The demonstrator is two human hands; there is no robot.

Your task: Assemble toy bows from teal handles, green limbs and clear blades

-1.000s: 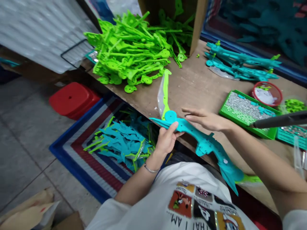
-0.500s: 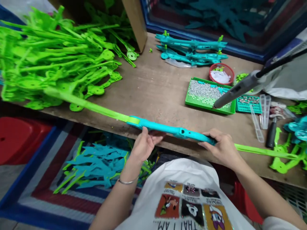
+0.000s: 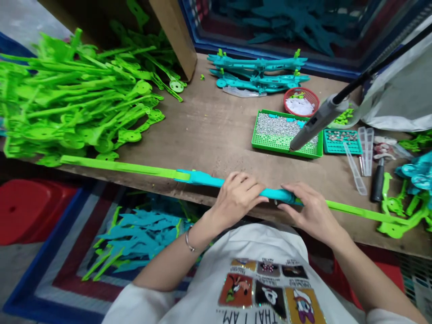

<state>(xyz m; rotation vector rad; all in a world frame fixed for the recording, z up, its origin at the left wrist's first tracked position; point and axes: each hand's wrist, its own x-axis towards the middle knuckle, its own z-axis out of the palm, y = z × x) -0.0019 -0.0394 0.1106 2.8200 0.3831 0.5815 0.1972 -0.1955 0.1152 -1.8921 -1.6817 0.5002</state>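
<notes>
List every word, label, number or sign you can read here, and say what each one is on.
"THAT I AM" (partly cut off by the lower edge, seen upside down): printed on the white T-shirt, under its cartoon squares.
No readable text on the toy under the hands, the green pile, the green tray, the red basket or the power screwdriver.
</notes>
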